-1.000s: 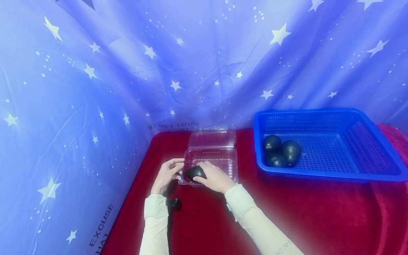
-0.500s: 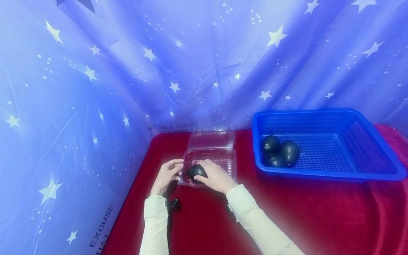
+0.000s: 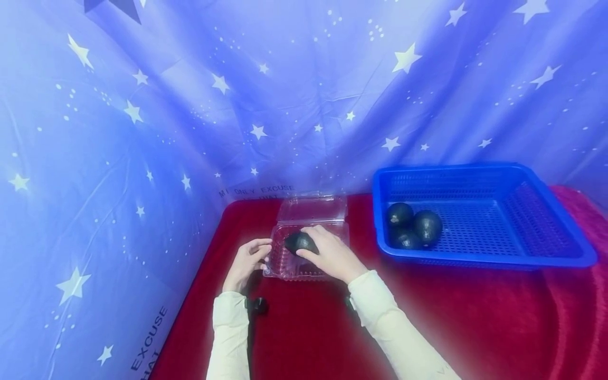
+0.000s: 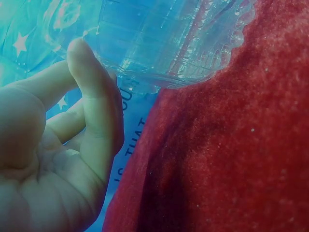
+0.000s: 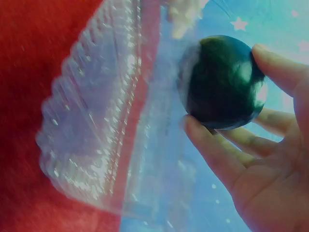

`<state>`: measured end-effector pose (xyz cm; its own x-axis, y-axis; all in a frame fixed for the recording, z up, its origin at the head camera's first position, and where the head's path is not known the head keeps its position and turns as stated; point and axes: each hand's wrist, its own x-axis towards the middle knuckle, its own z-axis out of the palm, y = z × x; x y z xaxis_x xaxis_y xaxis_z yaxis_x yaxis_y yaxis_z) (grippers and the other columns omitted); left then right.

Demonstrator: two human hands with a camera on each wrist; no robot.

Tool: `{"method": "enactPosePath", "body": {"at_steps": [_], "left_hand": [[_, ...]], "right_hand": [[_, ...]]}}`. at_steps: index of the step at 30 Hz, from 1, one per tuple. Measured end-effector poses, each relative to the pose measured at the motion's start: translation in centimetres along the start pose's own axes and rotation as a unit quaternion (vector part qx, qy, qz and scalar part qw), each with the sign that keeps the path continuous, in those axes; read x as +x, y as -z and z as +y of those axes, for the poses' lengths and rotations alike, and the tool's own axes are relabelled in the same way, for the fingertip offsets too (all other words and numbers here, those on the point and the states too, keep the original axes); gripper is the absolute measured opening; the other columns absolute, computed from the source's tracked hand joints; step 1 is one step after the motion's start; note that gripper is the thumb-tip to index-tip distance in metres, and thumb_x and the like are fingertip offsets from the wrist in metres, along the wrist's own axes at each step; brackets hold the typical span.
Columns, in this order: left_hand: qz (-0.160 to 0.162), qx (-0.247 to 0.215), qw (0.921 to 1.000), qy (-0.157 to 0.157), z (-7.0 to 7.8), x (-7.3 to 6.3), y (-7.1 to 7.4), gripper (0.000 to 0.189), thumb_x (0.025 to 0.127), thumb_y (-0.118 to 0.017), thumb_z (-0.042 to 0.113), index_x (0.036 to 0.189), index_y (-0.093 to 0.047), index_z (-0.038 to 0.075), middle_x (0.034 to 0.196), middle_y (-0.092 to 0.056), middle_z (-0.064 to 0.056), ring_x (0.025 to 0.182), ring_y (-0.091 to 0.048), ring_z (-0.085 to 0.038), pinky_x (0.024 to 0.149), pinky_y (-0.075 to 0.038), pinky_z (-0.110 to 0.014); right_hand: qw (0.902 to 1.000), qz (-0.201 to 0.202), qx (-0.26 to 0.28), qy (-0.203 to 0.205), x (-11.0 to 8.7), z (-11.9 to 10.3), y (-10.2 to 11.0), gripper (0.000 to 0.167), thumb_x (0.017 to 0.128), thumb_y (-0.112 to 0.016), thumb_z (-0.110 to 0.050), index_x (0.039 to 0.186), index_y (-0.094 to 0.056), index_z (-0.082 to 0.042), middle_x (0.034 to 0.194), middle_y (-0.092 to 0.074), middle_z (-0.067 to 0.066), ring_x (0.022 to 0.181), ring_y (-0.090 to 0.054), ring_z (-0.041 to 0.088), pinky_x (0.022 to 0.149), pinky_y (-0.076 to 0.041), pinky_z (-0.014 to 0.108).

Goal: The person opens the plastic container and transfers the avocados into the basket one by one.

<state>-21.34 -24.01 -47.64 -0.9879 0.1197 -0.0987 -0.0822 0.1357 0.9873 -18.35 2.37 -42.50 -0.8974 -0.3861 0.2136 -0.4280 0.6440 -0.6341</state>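
Observation:
My right hand (image 3: 332, 256) grips a dark green avocado (image 3: 302, 243) and holds it above the clear plastic clamshell (image 3: 280, 264). In the right wrist view, thumb and fingers wrap the glossy avocado (image 5: 224, 84), apart from the clamshell (image 5: 91, 130) at its left. At the clamshell's left edge, my left hand (image 3: 245, 264) has bent fingers and pinches the rim. The left wrist view shows the left hand (image 4: 72, 130) against the clamshell wall (image 4: 164, 43). The clamshell's lid (image 3: 311, 209) lies folded back, away from me.
To the right stands a blue perforated basket (image 3: 484, 259) with three dark avocados (image 3: 427, 228) grouped in its left end. A red cloth (image 3: 304, 327) covers the table. Blue star-printed fabric (image 3: 304, 105) hangs behind and at the left.
The right hand has lifted the avocado up from the left front of the clamshell and shifted it slightly right. The left hand stays at the rim. The head view has turned slightly.

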Motion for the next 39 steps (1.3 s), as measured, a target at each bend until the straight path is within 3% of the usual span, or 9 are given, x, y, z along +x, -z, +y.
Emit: {"method": "enactPosePath", "body": {"at_steps": [9, 16, 23, 39], "left_hand": [[-0.007, 0.0, 1.0, 0.003, 0.0, -0.1, 0.1, 0.039, 0.098, -0.063, 0.014, 0.131, -0.057, -0.005, 0.093, -0.067, -0.001, 0.07, -0.057, -0.008, 0.056, -0.052, -0.019], [-0.005, -0.001, 1.0, 0.009, 0.0, -0.1, 0.1, 0.04, 0.098, -0.064, 0.015, 0.132, -0.057, -0.005, 0.096, -0.067, -0.004, 0.071, -0.057, -0.008, 0.056, -0.052, -0.02], [0.002, -0.001, 1.0, 0.006, 0.0, -0.1, 0.0, 0.037, 0.097, -0.064, 0.014, 0.13, -0.059, -0.004, 0.095, -0.067, -0.004, 0.07, -0.057, -0.008, 0.055, -0.052, -0.02], [0.003, -0.002, 0.9999, 0.01, 0.0, 0.0, 0.0, 0.038, 0.097, -0.064, 0.013, 0.131, -0.059, -0.004, 0.105, -0.065, -0.017, 0.07, -0.057, -0.009, 0.055, -0.052, -0.019]], "right_hand": [[0.9996, 0.024, 0.001, -0.015, -0.5, 0.6, 2.3, 0.063, 0.093, -0.066, -0.045, 0.144, -0.05, -0.012, 0.143, -0.054, 0.012, 0.137, -0.046, 0.033, 0.111, -0.04, 0.052], [0.9988, 0.049, 0.006, -0.005, -1.1, 1.1, 3.8, 0.062, 0.093, -0.067, -0.043, 0.142, -0.051, -0.01, 0.137, -0.057, 0.012, 0.128, -0.055, 0.031, 0.105, -0.047, 0.049], [0.9978, 0.066, 0.006, -0.009, -1.7, 1.5, 5.1, 0.063, 0.094, -0.066, -0.043, 0.143, -0.05, -0.007, 0.138, -0.056, 0.014, 0.13, -0.053, 0.032, 0.107, -0.045, 0.051], [0.9956, 0.092, 0.007, -0.021, -2.9, 3.3, 6.9, 0.061, 0.095, -0.066, -0.04, 0.143, -0.049, -0.007, 0.139, -0.054, 0.016, 0.131, -0.051, 0.035, 0.109, -0.041, 0.056]]}}
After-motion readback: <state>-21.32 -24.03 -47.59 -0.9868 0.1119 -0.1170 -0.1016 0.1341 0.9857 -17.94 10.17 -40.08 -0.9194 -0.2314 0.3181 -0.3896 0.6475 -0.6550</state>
